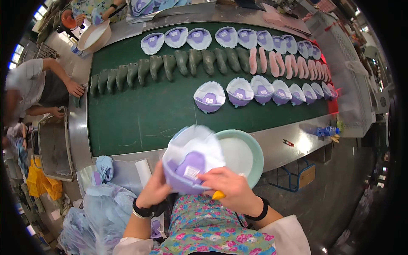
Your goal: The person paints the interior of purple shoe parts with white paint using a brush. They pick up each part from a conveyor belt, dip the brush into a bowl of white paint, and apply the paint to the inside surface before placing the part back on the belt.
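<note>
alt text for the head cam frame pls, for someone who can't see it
A person's left hand cradles a lilac-and-white shoe upper while the right hand, gripping a yellow-handled tool, works on it beside a pale green bowl of white liquid. Beyond, a green conveyor belt carries rows of similar uppers, dark green shoe lasts and pink lasts.

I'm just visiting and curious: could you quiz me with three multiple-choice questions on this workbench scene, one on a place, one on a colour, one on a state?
1. Where is the bowl?
A. on the belt
B. on the metal edge, behind the hands
C. on the floor

2. What colour is the belt?
A. green
B. red
C. yellow

3. The lilac shoe upper is:
A. lying on the belt
B. held in both hands
C. inside the bowl

Answers: B, it sits on the metal rim; A, the belt is dark green; B, left hand and right hand grip it.
</note>
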Demonstrator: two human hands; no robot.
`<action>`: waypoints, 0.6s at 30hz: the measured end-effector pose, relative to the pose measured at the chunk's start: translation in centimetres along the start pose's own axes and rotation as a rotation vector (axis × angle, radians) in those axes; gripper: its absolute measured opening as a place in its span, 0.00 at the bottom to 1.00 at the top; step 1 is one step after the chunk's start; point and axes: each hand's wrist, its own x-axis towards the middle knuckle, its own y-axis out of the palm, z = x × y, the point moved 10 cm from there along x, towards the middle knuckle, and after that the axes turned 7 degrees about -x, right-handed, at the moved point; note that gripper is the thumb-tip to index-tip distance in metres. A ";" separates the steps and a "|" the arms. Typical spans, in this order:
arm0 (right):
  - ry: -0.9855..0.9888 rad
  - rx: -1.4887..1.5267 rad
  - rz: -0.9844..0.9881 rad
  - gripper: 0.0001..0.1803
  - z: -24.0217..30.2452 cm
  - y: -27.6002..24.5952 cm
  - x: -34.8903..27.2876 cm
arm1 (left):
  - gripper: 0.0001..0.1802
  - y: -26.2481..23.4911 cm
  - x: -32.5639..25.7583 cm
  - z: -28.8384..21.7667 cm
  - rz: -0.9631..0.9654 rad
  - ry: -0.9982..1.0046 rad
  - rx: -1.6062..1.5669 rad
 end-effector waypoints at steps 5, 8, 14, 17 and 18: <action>0.109 0.148 0.303 0.19 1.1 2.4 -2.5 | 0.42 2.9 -3.9 1.9 -0.024 0.071 -0.006; 0.138 0.085 0.224 0.15 0.0 1.2 -4.8 | 0.42 3.7 -5.4 3.8 -0.165 -0.006 -0.181; 0.744 -0.079 -0.306 0.06 -13.4 -4.5 -13.2 | 0.30 9.9 -12.0 7.5 0.413 -0.355 0.085; 0.764 -0.092 -0.342 0.07 -16.7 -2.7 -15.8 | 0.33 10.3 -12.7 8.6 0.597 -0.432 0.081; 0.748 -0.093 -0.340 0.07 -17.1 -2.0 -15.8 | 0.33 10.0 -12.6 9.1 0.583 -0.441 0.038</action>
